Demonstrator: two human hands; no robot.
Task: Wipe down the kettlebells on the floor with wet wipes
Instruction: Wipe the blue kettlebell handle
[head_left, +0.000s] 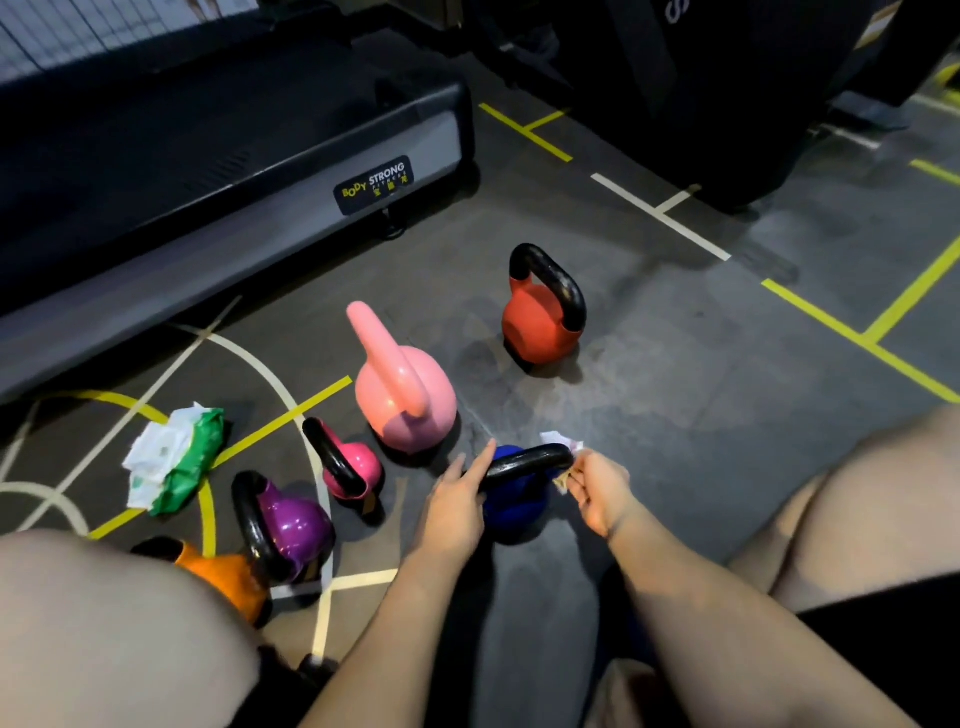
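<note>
The blue kettlebell (511, 506) stands on the floor (675, 415) between the hands. The right hand (597, 488) pinches a wipe (558, 441) against the right end of its black handle (524, 462). The left hand (457, 501) rests on the left end, fingers mostly straight. Just beyond the blue kettlebell stands a pink one (410, 400), and farther off a red one (535, 322). To its left are magenta (353, 467), purple (296, 525) and orange (223, 571) ones, then the wipes pack (182, 462).

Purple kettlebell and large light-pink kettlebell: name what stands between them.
Head view: the small hot-pink kettlebell stands between the purple kettlebell and the light-pink kettlebell.
</note>
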